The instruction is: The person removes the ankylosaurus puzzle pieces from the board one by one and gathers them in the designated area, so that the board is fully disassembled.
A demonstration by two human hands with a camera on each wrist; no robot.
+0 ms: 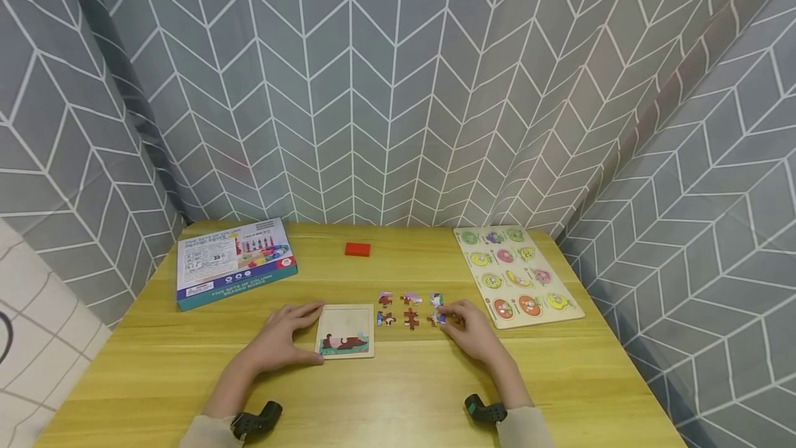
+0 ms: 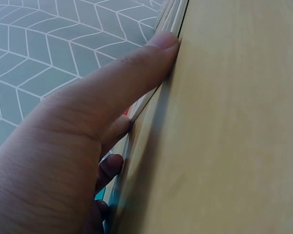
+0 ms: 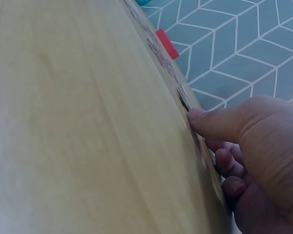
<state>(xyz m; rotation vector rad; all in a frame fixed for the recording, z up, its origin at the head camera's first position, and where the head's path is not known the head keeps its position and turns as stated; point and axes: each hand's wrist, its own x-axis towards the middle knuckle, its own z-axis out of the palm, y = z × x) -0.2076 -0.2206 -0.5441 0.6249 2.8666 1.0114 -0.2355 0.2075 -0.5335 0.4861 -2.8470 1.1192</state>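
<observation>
Grey curtain [image 1: 398,88], white chevron pattern, behind wood-grain bench [image 1: 398,399]. Puzzle tray [image 1: 345,321]: flat on bench, picture section along its near side, remainder bare. Loose pieces [image 1: 411,319]: two rows, just right of tray. Left hand [image 1: 280,341]: holds tray's left side, thumb at near corner, forefinger at far corner. Right hand [image 1: 475,332]: well apart from left; thumb and forefinger apparently pinch the near-row end piece [image 1: 433,320], though the shallow wrist view leaves the grip uncertain. Handling, as judged: light, steady left-hand hold; piece lifted by its edges, picture up, neighbours undisturbed; tabs aligned before pressing.
</observation>
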